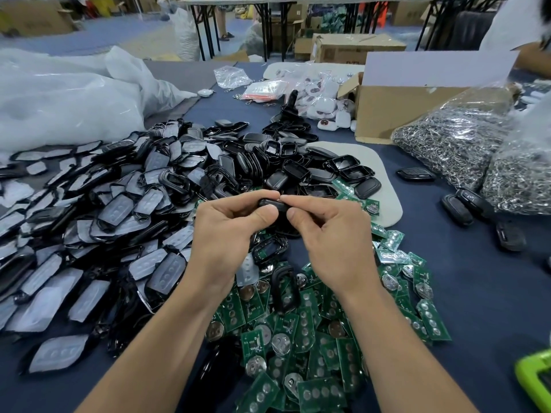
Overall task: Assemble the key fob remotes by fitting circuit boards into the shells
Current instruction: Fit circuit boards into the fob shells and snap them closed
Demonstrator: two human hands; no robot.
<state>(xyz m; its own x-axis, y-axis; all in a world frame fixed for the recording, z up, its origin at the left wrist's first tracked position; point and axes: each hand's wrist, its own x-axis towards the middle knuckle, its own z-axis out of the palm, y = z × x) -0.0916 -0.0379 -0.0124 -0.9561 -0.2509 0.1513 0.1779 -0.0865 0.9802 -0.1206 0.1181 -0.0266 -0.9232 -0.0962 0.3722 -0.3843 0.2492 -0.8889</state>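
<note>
Two hands meet above the tabletop (477, 293), both pinching one black fob (272, 204): the left hand (226, 234) grips it between thumb and curled fingers, the right hand (325, 236) nips its right end. Green boards (313, 338) lie heaped beneath the wrists, black shells (143, 210) spread to the left, and bags of rings (453, 138) sit at right.

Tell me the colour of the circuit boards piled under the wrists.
Green circuit boards, with silver coin-cell holders; head view.
</note>
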